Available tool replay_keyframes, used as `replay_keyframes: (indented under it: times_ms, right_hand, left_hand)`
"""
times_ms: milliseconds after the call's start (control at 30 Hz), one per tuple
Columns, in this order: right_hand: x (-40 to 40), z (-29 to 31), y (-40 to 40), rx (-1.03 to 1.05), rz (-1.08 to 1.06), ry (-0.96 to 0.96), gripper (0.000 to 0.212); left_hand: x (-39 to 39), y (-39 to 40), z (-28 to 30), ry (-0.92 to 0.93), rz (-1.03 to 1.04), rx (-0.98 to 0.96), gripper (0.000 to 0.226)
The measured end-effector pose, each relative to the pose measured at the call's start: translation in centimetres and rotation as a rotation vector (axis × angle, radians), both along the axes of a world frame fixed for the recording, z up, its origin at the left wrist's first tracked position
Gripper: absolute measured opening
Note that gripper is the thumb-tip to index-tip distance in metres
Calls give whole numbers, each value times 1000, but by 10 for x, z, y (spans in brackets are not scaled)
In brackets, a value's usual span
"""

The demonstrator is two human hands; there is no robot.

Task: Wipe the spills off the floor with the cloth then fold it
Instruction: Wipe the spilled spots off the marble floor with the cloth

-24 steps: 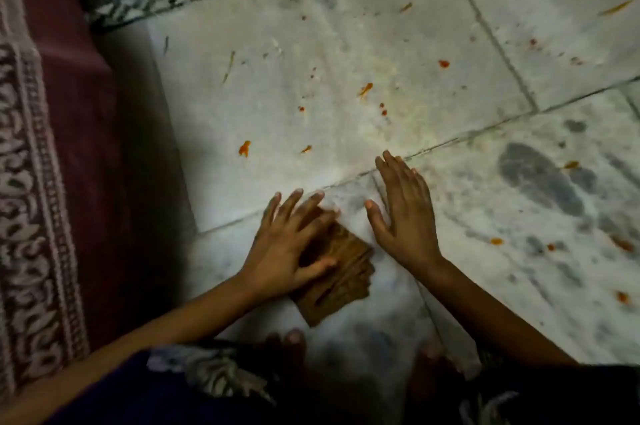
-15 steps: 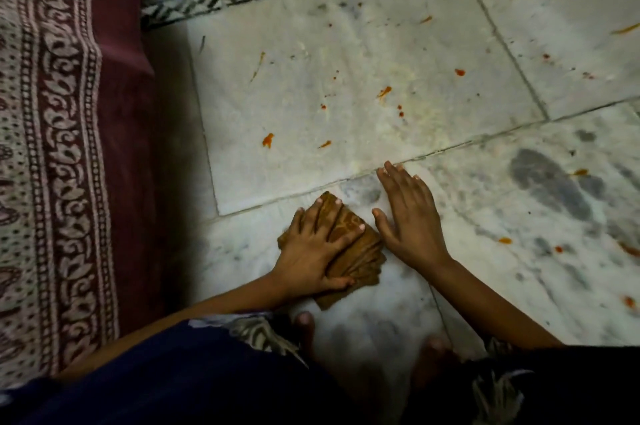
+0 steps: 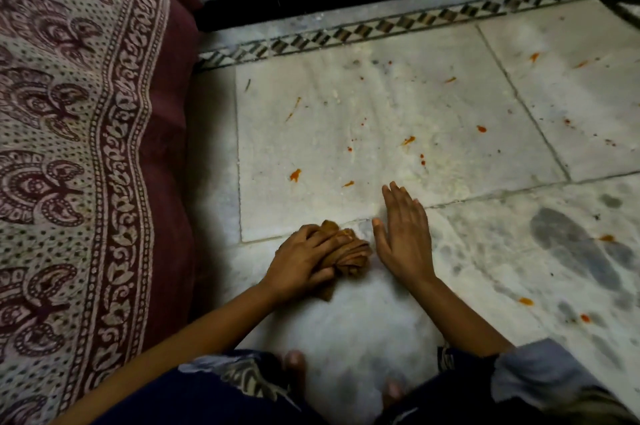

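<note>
The left hand's point(image 3: 304, 260) fingers curl over the bunched brown cloth point(image 3: 348, 253), thumb tucked beneath it, gripping it against the floor point(image 3: 398, 106). The right hand point(image 3: 403, 239) lies flat just beside the cloth at 3 o'clock, fingers straight and loose, propping the person and holding nothing. The cloth sits near the tile seam, low and centre. Orange spills point(image 3: 295, 175) dot the tile from 11 to 2 o'clock, the nearest close by, others well apart toward 3. Wiping looks barely begun; the next move likely calls for pushing the cloth toward 12 through the nearest spots, pressing down. A patterned spread point(image 3: 69, 147) lies at 9 o'clock.
</note>
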State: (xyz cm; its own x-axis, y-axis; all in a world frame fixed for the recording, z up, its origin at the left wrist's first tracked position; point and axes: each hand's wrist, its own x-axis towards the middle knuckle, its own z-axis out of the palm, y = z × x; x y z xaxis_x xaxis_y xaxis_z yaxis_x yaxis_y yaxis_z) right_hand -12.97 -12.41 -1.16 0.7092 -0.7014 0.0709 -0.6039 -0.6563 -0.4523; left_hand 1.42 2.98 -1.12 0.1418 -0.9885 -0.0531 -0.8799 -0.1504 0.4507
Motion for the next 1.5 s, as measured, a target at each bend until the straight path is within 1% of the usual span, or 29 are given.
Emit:
replay_keyframes:
  times_ms: [133,233,333,400,500,700,767,900,967,1033,1100,1167,1200,1267,1333,1400,1433,1500]
  right_hand:
    - [8,-5,-20,-35,0,70,60]
    - [11,-17,-35,-38,-30,124,63]
    - [9,-30,-40,-30,-62,172,65]
    - [7,-36,-39,-51,-67,202,65]
    - [9,-40,-42,-84,-72,212,65]
    - [10,-44,-43,-102,-56,225,66]
    - [9,-45,-42,-95,-53,235,66]
    - [8,-43,-41,-94,-59,242,65]
    - [9,-43,-44,-90,-56,236,65]
    - [12,-44,-44,-80,-58,231,65]
    - [14,-44,-43,-77,-62,227,65]
    - [12,-45,-43,-73,-63,230,65]
    - [11,-45,-43,-72,-62,232,65]
    - [10,-45,-43,-78,-62,233,65]
    - [9,-44,-43,-72,-64,235,65]
    - [10,-43,-44,-60,-57,240,65]
    - [13,-42,-44,-53,-54,241,65]
    - [13,-41,-43,-31,-66,232,66]
  left_hand:
    - [40,-10,9,-23,220,-129,57]
    - [73,-30,16,-61,424,-176,60]
    - [94,-48,14,-107,592,-125,64]
    - [101,-57,7,-148,649,-48,69]
    - [107,-72,-9,-188,615,150,79]
    - [127,-123,-17,-173,567,304,72]
    - [119,-121,-17,-205,513,298,73]
    - [99,-61,-25,-275,248,200,69]
    - [111,-37,-24,-303,282,220,67]
    - [135,-38,-21,-312,432,275,73]
    - [153,-64,-16,-263,561,309,70]
    - [152,-97,-15,-219,606,307,62]
    - [145,-111,-16,-213,594,306,62]
    - [121,-121,-20,-227,492,290,68]
    - [93,-106,-24,-258,328,239,69]
    - [81,-77,-28,-280,230,192,63]
    - [85,-63,-28,-283,237,189,62]
    - [104,-54,-25,-271,340,215,70]
